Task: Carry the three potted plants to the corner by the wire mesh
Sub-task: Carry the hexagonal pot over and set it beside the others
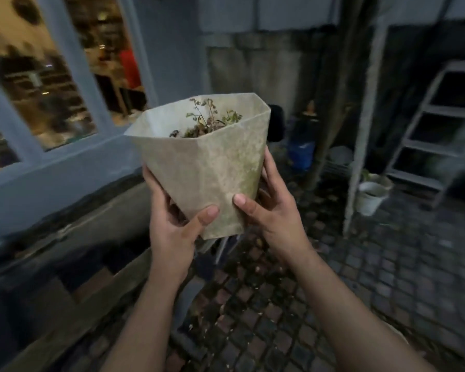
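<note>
Holding the potted plant up in the middle of the frame, both hands clamped around its lower half. Left hand wraps the left side with the thumb pressed on the front face, right hand mirrors it on the right, thumb flat near the bottom edge. So a snug two-handed hold, nothing loose.

Handling-wise, I'd guess this pot is rigid and a bit rough (stained, mossy-looking faces, probably decent friction unless it's damp). It flares wide at the rim and narrows at the base, so with soil inside it's likely top-heavy. Gripping low like this works, but a palm under the base would feel safer to me. The scraggly little plant inside looks dry and brittle, so keep fingers off the rim.

Another white pot sits on the cobbles at right of frame, beside a pale post, with a ladder behind. Can't make out any wire mesh clearly from here
</note>
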A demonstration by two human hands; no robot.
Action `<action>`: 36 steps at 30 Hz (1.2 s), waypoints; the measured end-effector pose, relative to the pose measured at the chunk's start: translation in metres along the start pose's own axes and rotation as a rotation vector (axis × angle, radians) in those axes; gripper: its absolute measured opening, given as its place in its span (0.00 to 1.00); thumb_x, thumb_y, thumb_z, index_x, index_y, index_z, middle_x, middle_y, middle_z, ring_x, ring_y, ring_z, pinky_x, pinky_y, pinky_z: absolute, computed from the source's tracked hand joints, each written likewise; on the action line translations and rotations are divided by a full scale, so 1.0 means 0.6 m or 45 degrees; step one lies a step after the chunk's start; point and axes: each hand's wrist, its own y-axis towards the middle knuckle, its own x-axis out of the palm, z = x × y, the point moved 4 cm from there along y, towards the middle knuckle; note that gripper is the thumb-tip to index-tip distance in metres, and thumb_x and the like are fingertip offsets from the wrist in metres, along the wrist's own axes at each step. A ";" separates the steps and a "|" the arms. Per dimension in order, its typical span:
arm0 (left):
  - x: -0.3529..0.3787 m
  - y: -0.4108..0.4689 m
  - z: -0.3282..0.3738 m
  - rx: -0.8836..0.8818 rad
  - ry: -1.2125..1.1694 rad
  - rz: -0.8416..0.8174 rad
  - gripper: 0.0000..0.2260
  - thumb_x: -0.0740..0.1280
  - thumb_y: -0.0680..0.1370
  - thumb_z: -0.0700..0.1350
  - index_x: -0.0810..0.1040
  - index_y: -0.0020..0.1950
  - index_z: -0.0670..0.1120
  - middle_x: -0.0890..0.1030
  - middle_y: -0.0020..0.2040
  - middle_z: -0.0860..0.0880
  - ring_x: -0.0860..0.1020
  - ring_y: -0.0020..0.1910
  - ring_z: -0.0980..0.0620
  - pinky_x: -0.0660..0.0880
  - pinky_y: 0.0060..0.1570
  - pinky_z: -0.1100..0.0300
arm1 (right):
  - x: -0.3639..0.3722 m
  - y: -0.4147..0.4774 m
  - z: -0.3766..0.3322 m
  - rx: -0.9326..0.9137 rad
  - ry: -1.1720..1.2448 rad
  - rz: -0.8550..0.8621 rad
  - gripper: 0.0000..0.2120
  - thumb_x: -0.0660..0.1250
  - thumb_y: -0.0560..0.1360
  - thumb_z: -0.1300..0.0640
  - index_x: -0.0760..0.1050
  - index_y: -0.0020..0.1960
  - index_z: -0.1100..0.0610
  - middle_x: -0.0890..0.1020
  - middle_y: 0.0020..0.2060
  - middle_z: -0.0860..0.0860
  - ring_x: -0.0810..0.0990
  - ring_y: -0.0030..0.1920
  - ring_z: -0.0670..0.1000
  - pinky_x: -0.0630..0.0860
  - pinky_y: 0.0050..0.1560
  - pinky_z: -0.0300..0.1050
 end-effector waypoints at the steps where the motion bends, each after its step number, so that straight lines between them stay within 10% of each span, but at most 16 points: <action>1: 0.048 0.008 -0.012 -0.003 -0.020 -0.058 0.56 0.84 0.68 0.56 0.50 0.85 0.62 0.69 0.81 0.51 0.71 0.78 0.49 0.71 0.75 0.40 | -0.047 0.000 -0.009 -0.010 -0.023 0.049 0.42 0.75 0.75 0.61 0.59 0.79 0.38 0.71 0.76 0.38 0.72 0.75 0.43 0.73 0.71 0.42; 12: 0.487 0.037 -0.131 -0.076 -0.236 -0.552 0.54 0.84 0.67 0.58 0.53 0.85 0.60 0.68 0.81 0.48 0.70 0.79 0.43 0.68 0.74 0.32 | -0.461 -0.051 -0.081 -0.053 -0.180 0.613 0.42 0.82 0.67 0.46 0.66 0.75 0.36 0.73 0.74 0.39 0.75 0.72 0.47 0.80 0.65 0.52; 18: 0.621 0.048 -0.191 -0.156 -0.312 -0.743 0.54 0.84 0.69 0.56 0.53 0.85 0.61 0.71 0.80 0.50 0.74 0.76 0.46 0.78 0.68 0.48 | -0.579 -0.064 -0.074 -0.057 -0.295 0.802 0.41 0.83 0.66 0.44 0.67 0.74 0.37 0.73 0.74 0.38 0.76 0.71 0.47 0.81 0.61 0.46; 27: 0.765 0.139 -0.297 -0.227 -0.438 -0.888 0.51 0.83 0.66 0.61 0.56 0.81 0.69 0.70 0.80 0.53 0.71 0.78 0.48 0.73 0.72 0.35 | -0.704 0.024 -0.021 -0.059 -0.372 0.963 0.40 0.84 0.65 0.44 0.69 0.71 0.36 0.68 0.78 0.44 0.75 0.73 0.51 0.80 0.64 0.60; 36: 0.937 0.282 -0.398 -0.289 -0.524 -1.085 0.53 0.79 0.68 0.48 0.52 0.85 0.59 0.72 0.78 0.55 0.74 0.75 0.54 0.79 0.66 0.55 | -0.829 0.153 0.011 -0.072 -0.399 1.164 0.40 0.83 0.67 0.46 0.67 0.73 0.35 0.68 0.77 0.43 0.74 0.74 0.53 0.81 0.60 0.66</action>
